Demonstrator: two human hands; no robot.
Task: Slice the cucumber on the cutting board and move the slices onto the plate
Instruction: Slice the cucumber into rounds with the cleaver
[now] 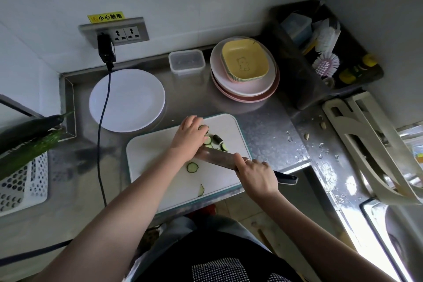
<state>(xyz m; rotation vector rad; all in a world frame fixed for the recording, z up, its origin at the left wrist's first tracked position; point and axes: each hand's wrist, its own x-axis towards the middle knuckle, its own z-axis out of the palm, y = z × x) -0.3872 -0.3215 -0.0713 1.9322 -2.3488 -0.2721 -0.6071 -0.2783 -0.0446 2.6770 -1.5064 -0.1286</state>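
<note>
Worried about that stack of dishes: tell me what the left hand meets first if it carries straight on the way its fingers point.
Probably the pink plates, past the cutting board's far edge. The left hand points up-right toward them; depth is unclear.

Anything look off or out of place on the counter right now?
The cutting board overhangs the counter's front edge. One cucumber slice lies near that overhanging edge. Water droplets are scattered right of the board.
</note>
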